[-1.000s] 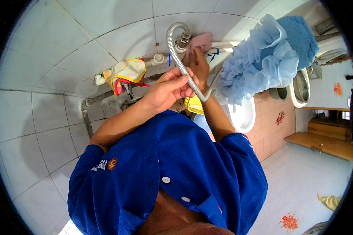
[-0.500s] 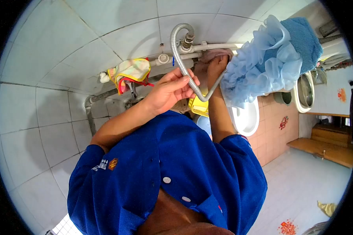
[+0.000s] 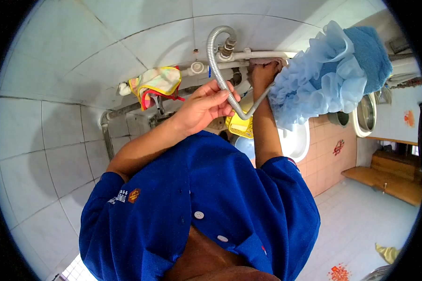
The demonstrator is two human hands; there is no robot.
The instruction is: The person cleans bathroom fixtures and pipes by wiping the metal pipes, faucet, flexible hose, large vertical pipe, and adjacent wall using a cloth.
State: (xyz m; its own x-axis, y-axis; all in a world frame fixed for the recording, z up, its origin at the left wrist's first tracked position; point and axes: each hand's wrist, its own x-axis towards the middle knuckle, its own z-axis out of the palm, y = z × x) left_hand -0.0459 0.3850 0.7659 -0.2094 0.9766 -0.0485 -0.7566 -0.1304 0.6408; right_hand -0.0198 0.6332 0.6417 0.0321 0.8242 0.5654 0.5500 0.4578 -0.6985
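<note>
A flexible metal hose (image 3: 213,58) curves from a valve (image 3: 227,48) on the wall pipe. My left hand (image 3: 206,105) pinches it between thumb and fingers at its lower bend. Beyond that bend the hose runs up past my right forearm towards blue ruffled fabric (image 3: 309,84). My right hand (image 3: 264,74) is up at the white pipe (image 3: 244,55), closed on a dull pink cloth (image 3: 258,61) that lies against the pipes; the hand partly hides it. The ruffled fabric, with blue towelling at its end, is just right of that hand.
A patterned cloth with yellow and red edging (image 3: 157,82) hangs over a tap on the left. Below the hose are a yellow basket (image 3: 239,126) and a blue container (image 3: 244,146). A white basin (image 3: 296,143) and a wooden shelf (image 3: 384,180) lie rightward.
My right hand has moved right along the pipe with the pink cloth, away from the valve. My left hand keeps its hold on the hose. The view has shifted slightly.
</note>
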